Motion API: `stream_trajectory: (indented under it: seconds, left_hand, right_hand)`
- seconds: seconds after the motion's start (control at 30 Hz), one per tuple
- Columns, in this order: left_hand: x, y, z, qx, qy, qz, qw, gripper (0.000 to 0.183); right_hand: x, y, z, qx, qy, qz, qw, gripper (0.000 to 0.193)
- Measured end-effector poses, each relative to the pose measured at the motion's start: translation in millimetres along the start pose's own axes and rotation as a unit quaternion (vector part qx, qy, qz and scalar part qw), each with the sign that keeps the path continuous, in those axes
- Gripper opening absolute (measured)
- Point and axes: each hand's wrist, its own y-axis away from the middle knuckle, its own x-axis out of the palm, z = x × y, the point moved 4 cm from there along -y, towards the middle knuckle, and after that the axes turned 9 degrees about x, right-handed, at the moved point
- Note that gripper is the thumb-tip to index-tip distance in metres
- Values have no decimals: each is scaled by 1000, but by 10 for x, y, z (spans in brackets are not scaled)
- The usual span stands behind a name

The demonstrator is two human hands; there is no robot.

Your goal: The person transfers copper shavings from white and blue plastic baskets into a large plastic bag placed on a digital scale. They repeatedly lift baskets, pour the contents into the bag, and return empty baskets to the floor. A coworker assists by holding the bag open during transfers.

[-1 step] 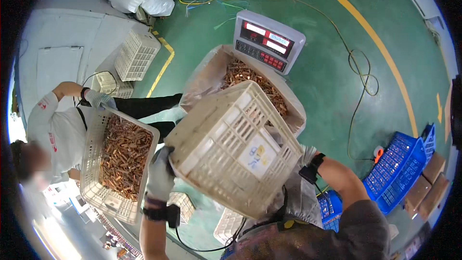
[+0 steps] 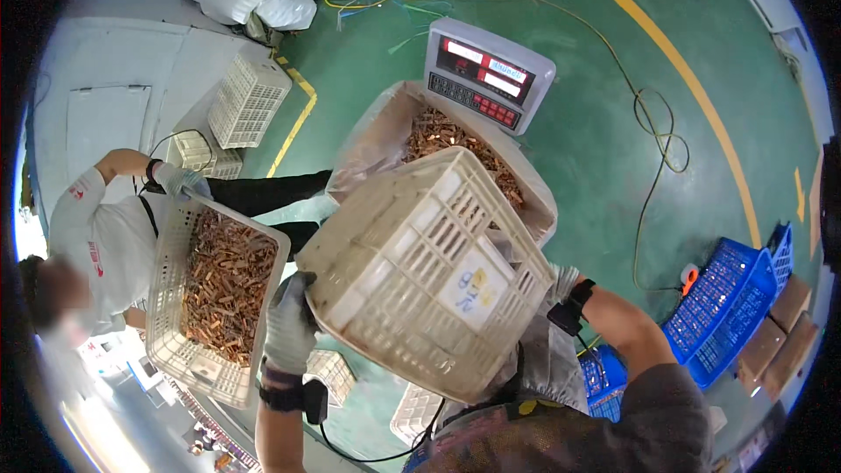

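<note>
A cream plastic crate (image 2: 377,298) is tipped over a carton (image 2: 372,136) lined with clear plastic. Its slatted side, with a paper label (image 2: 473,291), faces up. My gloved left hand (image 2: 291,324) grips the crate's left lower edge, fingers partly hidden behind it. On the crate's right edge is my gloved right hand (image 2: 562,287), its fingers mostly hidden by the crate. Small copper-brown pieces (image 2: 438,136) fill the visible part of the carton; the crate covers the rest. The crate's inside cannot be seen.
At left a co-worker (image 2: 114,219) holds a cream crate (image 2: 162,333) of brown pieces. A scale display (image 2: 486,79) stands behind the carton. A yellow cable (image 2: 644,201) lies on the green floor. Blue crates (image 2: 718,315) and cardboard boxes (image 2: 780,342) are at right.
The held crate has turned slightly, its labelled side shifting a little. My left hand has moved slightly with it. The co-worker's crate looks unmoved.
</note>
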Motion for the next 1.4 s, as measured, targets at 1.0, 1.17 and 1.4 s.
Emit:
stream_trajectory:
  seconds: [1.0, 1.17, 1.4]
  left_hand:
    - [1053, 901, 1491, -50, 305, 266, 913, 49]
    - [1453, 110, 2358, -112, 183, 264, 940, 39]
    - [1931, -1470, 3444, -94, -404, 234, 880, 48]
  right_hand:
    - [202, 3070, -2122, -276, -31, -417, 865, 41]
    - [-602, 3131, -2321, -301, -304, -332, 841, 29]
    - [-2826, 1983, -1716, -208, -217, -603, 739, 17]
